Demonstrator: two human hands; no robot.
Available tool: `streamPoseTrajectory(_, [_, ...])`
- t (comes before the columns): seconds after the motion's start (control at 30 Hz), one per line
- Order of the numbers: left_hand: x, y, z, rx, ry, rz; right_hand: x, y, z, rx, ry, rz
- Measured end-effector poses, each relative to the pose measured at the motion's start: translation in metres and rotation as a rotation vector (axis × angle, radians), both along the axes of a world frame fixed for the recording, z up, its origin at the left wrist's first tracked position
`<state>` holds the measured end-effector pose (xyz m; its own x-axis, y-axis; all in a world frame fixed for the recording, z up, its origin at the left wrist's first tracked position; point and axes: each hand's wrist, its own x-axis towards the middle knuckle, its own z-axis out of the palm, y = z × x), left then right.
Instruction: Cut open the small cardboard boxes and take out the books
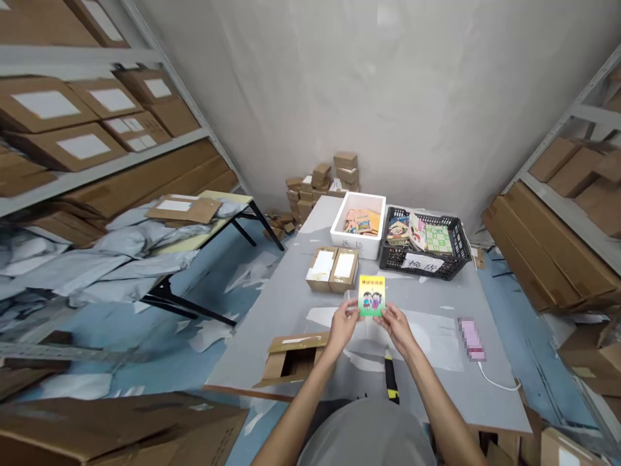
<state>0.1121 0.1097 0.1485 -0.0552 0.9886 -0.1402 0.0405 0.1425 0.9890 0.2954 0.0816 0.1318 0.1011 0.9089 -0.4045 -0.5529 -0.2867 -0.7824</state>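
Note:
A small yellow and green booklet with two cartoon children on its cover is held upright above the grey table. My left hand pinches its lower left edge, and my right hand pinches the lower right corner. Beyond it stand a white foam box with orange booklets inside and a black plastic crate of mixed booklets. Two small cardboard boxes with white labels sit to the left of the booklet.
An open cardboard box lies at the table's near left. A black and yellow cutter rests near the front edge. On the right is a pinkish phone with a white cable. Shelves of cartons flank both sides.

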Motion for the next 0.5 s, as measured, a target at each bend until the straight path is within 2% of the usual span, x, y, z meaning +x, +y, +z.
streamPoseTrajectory(0.07, [-0.003,0.055,0.043,0.137,0.018,0.057,-0.006,0.066,0.048,0.110,0.056,-0.030])
streamPoseTrajectory(0.13, [-0.010,0.098,0.084,0.313,0.039,0.203,-0.014,0.120,0.092,0.162,0.107,-0.024])
streamPoseTrajectory(0.2, [-0.021,0.121,0.110,0.461,0.089,0.291,-0.020,0.153,0.116,0.188,0.092,0.032])
streamPoseTrajectory(0.23, [-0.028,0.126,0.114,0.501,0.105,0.308,-0.023,0.160,0.118,0.200,0.069,0.069])
streamPoseTrajectory(0.27, [-0.034,0.125,0.111,0.514,0.115,0.318,-0.025,0.160,0.113,0.202,0.045,0.100])
streamPoseTrajectory(0.33, [-0.047,0.112,0.088,0.452,0.126,0.311,-0.025,0.144,0.085,0.165,-0.005,0.133])
streamPoseTrajectory(0.4, [-0.055,0.088,0.050,0.281,0.150,0.251,-0.019,0.113,0.043,0.042,-0.061,0.123])
streamPoseTrajectory(0.5, [-0.055,0.040,-0.011,0.015,0.237,0.158,0.002,0.053,-0.021,-0.226,-0.159,0.083])
